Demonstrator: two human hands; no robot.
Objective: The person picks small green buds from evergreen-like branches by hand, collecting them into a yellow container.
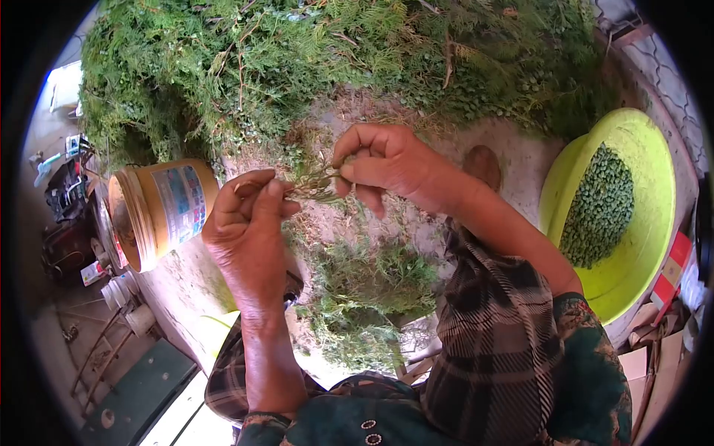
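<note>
Between my two hands is a small, thin evergreen sprig, partly brownish. My left hand pinches its left side between thumb and fingers. My right hand is closed at the sprig's right end, thumb against bent forefinger; something pale green shows inside the curled fingers, too covered to name. Below the hands, between my knees, loose green sprigs lie on the ground. Beyond the hands rises a big heap of leafy evergreen branches.
To the right, a tilted yellow-green basin contains many small green seed cones. A yellowish bucket with a label lies on its side at left. Cardboard is at the lower right, and a dark green board at the lower left.
</note>
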